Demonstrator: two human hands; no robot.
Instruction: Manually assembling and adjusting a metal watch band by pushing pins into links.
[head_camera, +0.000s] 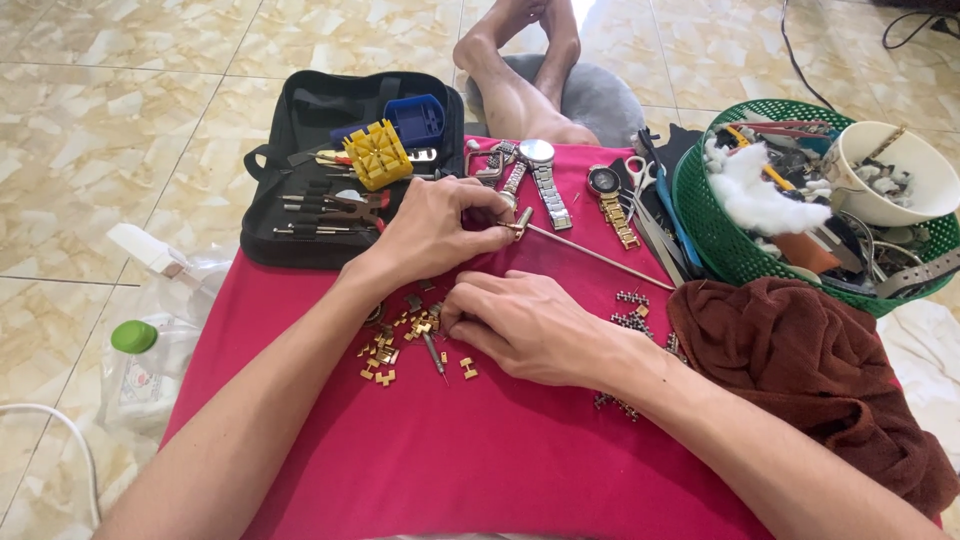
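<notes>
The left hand pinches the near end of a thin metal rod tool, fingers pressed together around its small brass-coloured head. The rod's long axis runs from that hand away and down toward the person's right, its far tip pointing at the brown towel and the green basket.

The right hand lies just below it, fingers curled and pressed onto the red cloth; whether it grips anything I cannot tell.

Judging by how things lie, the work is partly done: loose gold links are scattered just left of the right hand, with a small screwdriver among them, and dark links lie on its far side. 2 watches beyond the left hand lie untouched, so more seems left.
</notes>
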